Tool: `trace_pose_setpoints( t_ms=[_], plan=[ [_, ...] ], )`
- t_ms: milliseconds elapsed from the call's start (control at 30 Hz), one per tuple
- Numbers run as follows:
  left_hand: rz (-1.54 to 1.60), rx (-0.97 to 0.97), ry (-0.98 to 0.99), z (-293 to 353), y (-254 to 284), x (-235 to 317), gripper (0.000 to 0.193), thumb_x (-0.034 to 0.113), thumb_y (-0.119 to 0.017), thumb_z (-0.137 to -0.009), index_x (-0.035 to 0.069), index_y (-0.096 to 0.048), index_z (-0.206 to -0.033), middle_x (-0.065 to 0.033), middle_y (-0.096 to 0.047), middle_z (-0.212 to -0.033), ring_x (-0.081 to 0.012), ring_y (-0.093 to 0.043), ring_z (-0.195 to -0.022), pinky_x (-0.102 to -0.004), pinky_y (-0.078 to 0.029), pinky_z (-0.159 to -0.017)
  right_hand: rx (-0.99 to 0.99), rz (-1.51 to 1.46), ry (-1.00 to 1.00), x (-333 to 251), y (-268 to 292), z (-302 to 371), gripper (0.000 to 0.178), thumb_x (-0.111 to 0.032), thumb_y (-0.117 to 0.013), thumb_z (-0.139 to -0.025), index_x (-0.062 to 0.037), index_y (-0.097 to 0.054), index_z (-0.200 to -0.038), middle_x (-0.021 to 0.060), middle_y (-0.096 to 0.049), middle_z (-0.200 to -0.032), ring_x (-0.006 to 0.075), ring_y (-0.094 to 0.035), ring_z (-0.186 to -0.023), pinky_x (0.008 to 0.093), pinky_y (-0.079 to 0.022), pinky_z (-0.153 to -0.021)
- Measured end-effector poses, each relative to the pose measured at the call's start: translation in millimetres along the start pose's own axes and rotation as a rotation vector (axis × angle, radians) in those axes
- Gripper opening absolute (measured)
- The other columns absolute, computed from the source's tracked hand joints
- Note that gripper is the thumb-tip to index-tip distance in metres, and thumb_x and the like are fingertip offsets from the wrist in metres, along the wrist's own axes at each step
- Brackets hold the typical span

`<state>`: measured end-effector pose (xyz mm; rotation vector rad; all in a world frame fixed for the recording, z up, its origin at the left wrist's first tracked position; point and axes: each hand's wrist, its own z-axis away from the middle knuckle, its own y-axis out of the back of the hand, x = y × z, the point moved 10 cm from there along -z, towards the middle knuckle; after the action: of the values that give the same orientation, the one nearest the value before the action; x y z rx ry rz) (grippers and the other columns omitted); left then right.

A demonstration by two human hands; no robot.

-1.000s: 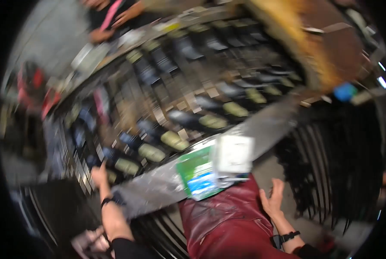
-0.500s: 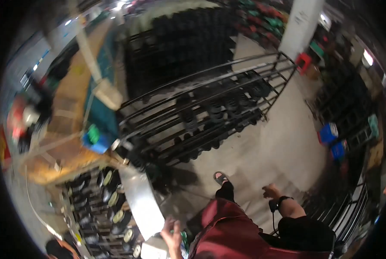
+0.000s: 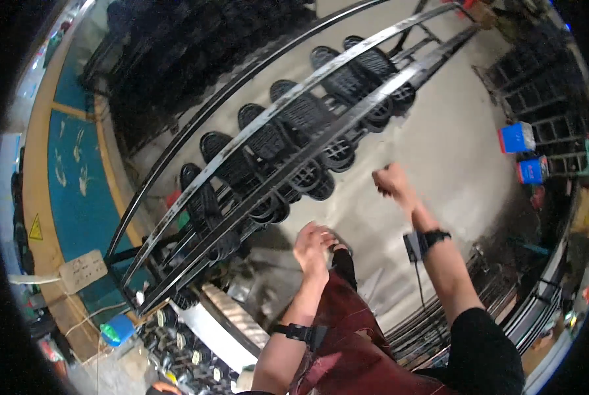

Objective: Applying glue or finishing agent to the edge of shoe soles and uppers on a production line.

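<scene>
A dark red apron lies closest, below the person's two bare forearms, and each wrist wears a black band, the left one and the right one both carrying a small dark box. The left hand hangs over the far end of the apron, its fingers half bent and loosely apart, released. The right hand is farther forward over the pale floor, its fingers clenched in a loose fist. To the lower left, a white ledge runs beside a cluster of dark shoe parts. Ahead of both hands, a long black metal rack slants from lower left to upper right; the black shoe soles lie in a row across its bars, near both hands but apart from them. Left of the rack, a worktop with a teal surface and wooden edges has a pale panel and a yellow triangular sign at its near end. Well off to the right stand two blue boxes, and dark, stacked things fill the space beyond the rack.
</scene>
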<state>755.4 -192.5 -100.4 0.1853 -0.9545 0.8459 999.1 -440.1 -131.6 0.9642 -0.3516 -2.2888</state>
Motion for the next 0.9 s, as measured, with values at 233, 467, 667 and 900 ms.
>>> trace_pose_setpoints(
  t_ms=[233,467,667,900],
  plan=[
    [-0.011,0.933,-0.473,22,213,116,0.040,0.029,-0.067,-0.106,0.003,-0.056,-0.134,-0.0091,-0.065,-0.101,-0.0179,-0.061,-0.093,-0.0333,-0.053,-0.081,-0.059,-0.314,0.322,-22,-153,155,0.024,-0.017,-0.082,-0.087,0.0054,-0.073,-0.090,0.0048,-0.071,-0.074,0.0109,-0.067,-0.076,0.0316,-0.056,-0.074],
    [-0.238,0.001,0.022,-138,241,142,0.065,0.015,-0.080,-0.090,-0.011,-0.058,-0.145,-0.0228,-0.067,-0.141,-0.0308,-0.062,-0.135,-0.0442,-0.049,-0.115,-0.263,-0.689,0.368,-158,-244,102,0.080,-0.036,-0.093,-0.084,0.0024,-0.055,-0.143,0.0121,-0.070,-0.120,0.0221,-0.069,-0.105,0.0352,-0.056,-0.087],
    [0.867,0.176,-0.283,-97,302,108,0.046,0.017,-0.078,-0.097,0.005,-0.061,-0.138,-0.0113,-0.076,-0.105,-0.0268,-0.071,-0.089,-0.0403,-0.058,-0.088,-0.496,-0.358,0.031,-171,-339,220,0.064,-0.025,-0.089,-0.086,-0.0097,-0.063,-0.142,0.0101,-0.072,-0.127,0.0263,-0.069,-0.117,0.0594,-0.056,-0.089],
    [0.431,0.420,-0.055,197,345,8,0.103,0.000,-0.084,-0.071,0.001,-0.038,-0.163,-0.0177,-0.069,-0.129,-0.0252,-0.068,-0.115,-0.0385,-0.055,-0.100,-0.859,-0.074,0.022,-23,-295,301,0.046,0.006,-0.075,-0.082,0.0027,-0.069,-0.127,0.0129,-0.077,-0.111,0.0302,-0.076,-0.099,0.0463,-0.062,-0.092]
  ],
)
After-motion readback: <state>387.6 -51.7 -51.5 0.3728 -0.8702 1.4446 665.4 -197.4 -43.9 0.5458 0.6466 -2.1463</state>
